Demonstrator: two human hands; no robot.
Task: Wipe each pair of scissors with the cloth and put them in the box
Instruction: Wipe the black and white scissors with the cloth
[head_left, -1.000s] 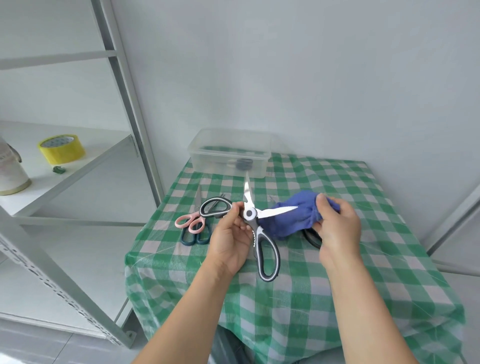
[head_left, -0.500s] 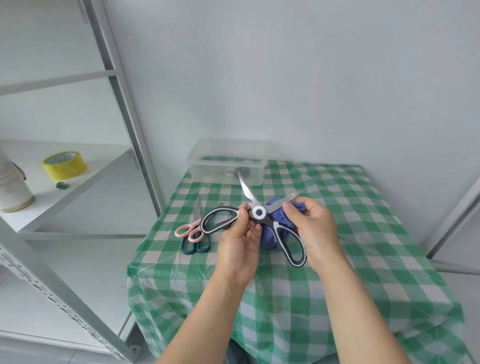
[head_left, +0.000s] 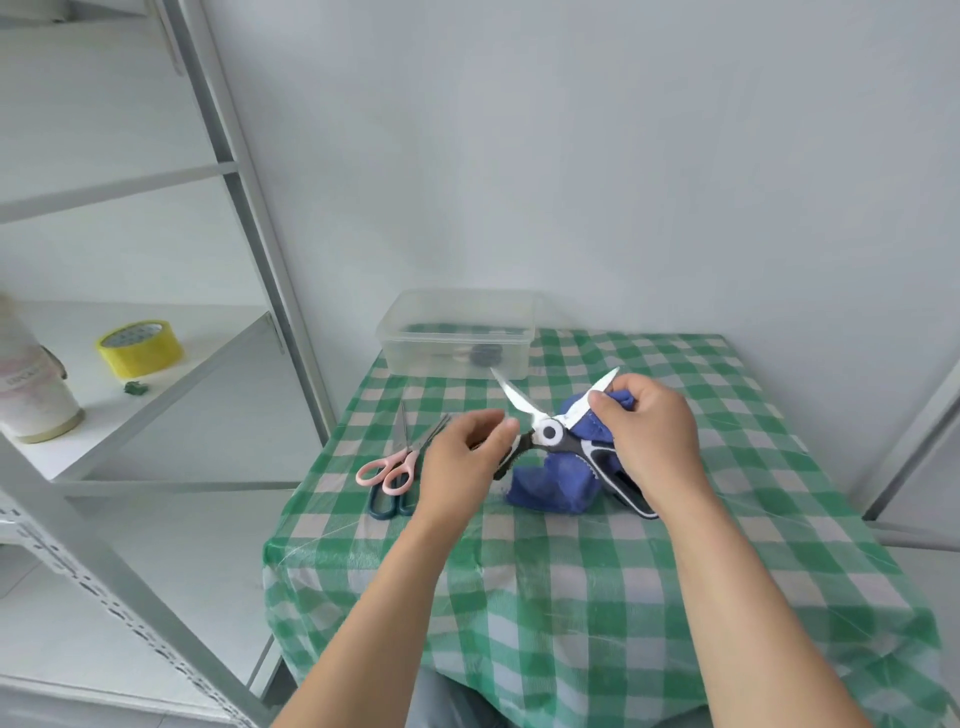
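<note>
The kitchen scissors (head_left: 549, 432) were held just above the middle of the surface (head_left: 597, 597), with the blades splayed in a V toward 11 and 1 o'clock. The left hand (head_left: 462, 467) had its fingers curled round the handle at 8 o'clock. The right hand (head_left: 654, 436) had its fingers pinching the blue cloth (head_left: 550, 486) onto the 1 o'clock blade, and the other handle jutted out below its wrist at 5 o'clock.

The main risk looked to be a cut. With the blades open, a stroke along the edge rather than across the flat could slice through the fabric into a fingertip. A slackened left grip could let the blades swing shut on the cloth or the thumb. The hanging fold might also snag at the pivot.

The blades were polished, tapered steel joined at a white disc. The handles were black loops with pale inlay, one with a toothed inner edge. The cloth looked soft and crumpled.

At 9 o'clock, pink scissors (head_left: 387, 467) lay across teal scissors (head_left: 387, 506), flat on the green-and-white checked covering. At 12 o'clock stood the clear, round-cornered plastic box (head_left: 457, 338), with something dark inside, too blurred to name.
</note>
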